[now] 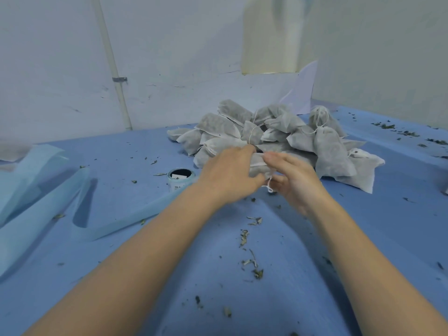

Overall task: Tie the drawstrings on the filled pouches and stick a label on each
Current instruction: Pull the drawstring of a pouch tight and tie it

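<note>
Head view: both hands meet over the blue cloth-covered table (121, 180). Left hand (228, 177) curls round a small grey-white mesh pouch filled with dried herbs (257, 166), and right hand (294, 180) pinches its thin white drawstring (269, 186). Just beyond the fingers lies a heap of similar filled pouches (278, 134). Left of the left hand stands a small pale-blue round tin (180, 179); dried leaf scraps (249, 248) lie nearer the wrists.

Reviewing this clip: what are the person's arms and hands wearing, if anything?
Nothing shows: the left hand and right hand are bare, without gloves, rings or a watch. Both forearms are bare right to the frame's lower edge, with no sleeve or wristband in view.
</note>
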`<state>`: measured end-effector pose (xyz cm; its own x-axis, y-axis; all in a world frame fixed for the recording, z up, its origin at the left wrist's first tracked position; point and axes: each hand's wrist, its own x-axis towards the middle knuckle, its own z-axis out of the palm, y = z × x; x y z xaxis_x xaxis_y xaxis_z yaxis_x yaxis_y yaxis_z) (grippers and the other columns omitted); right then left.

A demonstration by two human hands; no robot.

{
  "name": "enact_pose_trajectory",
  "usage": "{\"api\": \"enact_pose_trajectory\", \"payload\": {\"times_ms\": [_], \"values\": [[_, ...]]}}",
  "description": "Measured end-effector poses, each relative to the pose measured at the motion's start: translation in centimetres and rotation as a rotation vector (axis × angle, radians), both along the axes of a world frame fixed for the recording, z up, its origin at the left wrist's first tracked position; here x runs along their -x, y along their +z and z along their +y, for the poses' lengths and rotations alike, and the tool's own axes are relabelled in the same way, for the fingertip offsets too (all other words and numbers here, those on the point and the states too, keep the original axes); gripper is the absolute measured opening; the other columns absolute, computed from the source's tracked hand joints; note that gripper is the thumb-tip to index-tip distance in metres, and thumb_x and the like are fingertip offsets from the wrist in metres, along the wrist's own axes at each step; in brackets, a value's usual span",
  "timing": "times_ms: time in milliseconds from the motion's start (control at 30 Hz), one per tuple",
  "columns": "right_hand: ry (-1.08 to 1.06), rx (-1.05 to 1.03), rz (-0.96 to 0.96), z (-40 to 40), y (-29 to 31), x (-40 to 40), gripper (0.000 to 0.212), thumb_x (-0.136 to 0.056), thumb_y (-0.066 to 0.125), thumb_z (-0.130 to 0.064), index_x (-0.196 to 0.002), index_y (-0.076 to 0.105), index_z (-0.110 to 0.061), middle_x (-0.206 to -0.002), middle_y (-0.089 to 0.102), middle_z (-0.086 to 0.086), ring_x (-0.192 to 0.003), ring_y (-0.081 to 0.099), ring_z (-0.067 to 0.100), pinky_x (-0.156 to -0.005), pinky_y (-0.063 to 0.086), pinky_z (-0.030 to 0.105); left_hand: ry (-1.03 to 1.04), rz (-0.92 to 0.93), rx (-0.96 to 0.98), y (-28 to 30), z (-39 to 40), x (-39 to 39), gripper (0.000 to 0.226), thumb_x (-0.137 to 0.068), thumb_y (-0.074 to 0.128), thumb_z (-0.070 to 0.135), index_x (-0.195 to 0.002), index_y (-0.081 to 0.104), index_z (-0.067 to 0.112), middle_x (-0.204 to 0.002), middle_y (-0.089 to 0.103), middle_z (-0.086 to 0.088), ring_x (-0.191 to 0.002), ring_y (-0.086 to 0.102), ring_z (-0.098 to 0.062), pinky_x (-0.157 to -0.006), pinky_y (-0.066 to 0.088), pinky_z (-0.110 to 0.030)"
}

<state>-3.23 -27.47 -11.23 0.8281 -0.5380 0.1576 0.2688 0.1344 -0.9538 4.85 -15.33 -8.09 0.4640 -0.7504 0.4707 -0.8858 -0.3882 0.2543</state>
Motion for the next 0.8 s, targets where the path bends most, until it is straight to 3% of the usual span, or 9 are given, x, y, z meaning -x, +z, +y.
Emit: {"api": "enact_pose_trajectory", "payload": {"times_ms": [67,200,300,367,500,633,733,800], "values": [[0.026,0.037,-0.029,0.0,-0.1,0.0,0.035,-0.078,0.071,-0.032,-0.100,0.069,-0.005,-0.092,0.071,0.016,-0.071,0.065,0.017,-0.059,0.049,0.017,0.042,0.032,0.055,0.0,0.4,-0.1,0.030,-0.084,0.055,0.042,-0.102,0.047,0.018,-0.097,0.055,0.001,-0.087,0.048,-0.019,-0.066,0.032,-0.030],[0.081,0.125,-0.032,0.2,-0.2,-0.2,0.032,-0.077,0.069,-0.030,-0.100,0.073,-0.008,-0.097,0.075,0.007,-0.091,0.070,0.012,-0.076,0.053,0.017,0.110,0.113,0.119,-0.3,1.0,-0.5,0.036,-0.081,0.062,0.045,-0.096,0.041,0.020,-0.088,0.055,0.003,-0.080,0.048,-0.018,-0.062,0.033,-0.030],[0.076,0.175,-0.027,0.5,-0.3,-0.2,0.027,-0.078,0.070,-0.022,-0.100,0.074,-0.007,-0.094,0.075,0.011,-0.088,0.071,0.017,-0.075,0.054,0.019,0.093,0.335,0.174,-0.9,1.3,-0.8,0.039,-0.076,0.069,0.039,-0.092,0.041,0.017,-0.079,0.047,0.011,-0.070,0.047,-0.007,-0.051,0.033,-0.016],[0.031,0.234,0.012,0.9,-0.4,-0.3,0.017,-0.082,0.071,-0.016,-0.096,0.075,-0.007,-0.089,0.075,0.013,-0.080,0.071,0.020,-0.070,0.055,0.021,0.068,0.459,0.223,-1.3,1.4,-1.0,0.039,-0.076,0.071,0.032,-0.097,0.042,0.016,-0.083,0.047,0.012,-0.070,0.044,0.001,-0.052,0.036,-0.008],[0.027,0.228,0.097,1.4,-0.4,-0.6,0.009,-0.088,0.067,-0.013,-0.091,0.074,-0.008,-0.076,0.071,0.004,-0.057,0.061,0.009,-0.055,0.049,0.017,0.038,0.450,0.235,-1.7,1.8,-1.1,0.048,-0.081,0.067,0.024,-0.120,0.040,0.018,-0.093,0.046,0.008,-0.075,0.045,-0.001,-0.059,0.032,0.004],[0.007,0.337,0.230,1.4,-0.2,-0.6,0.008,-0.088,0.067,-0.021,-0.083,0.073,-0.019,-0.059,0.059,-0.012,-0.044,0.040,0.001,-0.043,0.034,0.011,0.021,0.353,0.159,-1.8,2.8,-1.0,0.044,-0.082,0.061,0.024,-0.124,0.048,0.032,-0.084,0.049,0.012,-0.072,0.046,-0.003,-0.057,0.035,-0.005],[0.022,0.432,0.297,1.2,0.0,-0.5,0.011,-0.088,0.067,-0.025,-0.083,0.075,-0.020,-0.050,0.050,-0.019,-0.043,0.042,-0.002,-0.043,0.032,0.010,0.048,0.338,0.054,-1.8,3.0,-1.0,0.033,-0.079,0.061,0.029,-0.112,0.058,0.033,-0.098,0.058,0.005,-0.083,0.052,-0.011,-0.061,0.037,-0.015],[0.057,0.482,0.331,1.3,0.0,-0.5,0.013,-0.088,0.066,-0.024,-0.089,0.076,-0.016,-0.050,0.053,-0.021,-0.045,0.044,-0.003,-0.047,0.033,0.009,0.069,0.342,0.010,-1.9,2.7,-0.9,0.027,-0.077,0.062,0.035,-0.102,0.061,0.027,-0.098,0.058,0.005,-0.087,0.054,-0.013,-0.064,0.039,-0.023]]}}
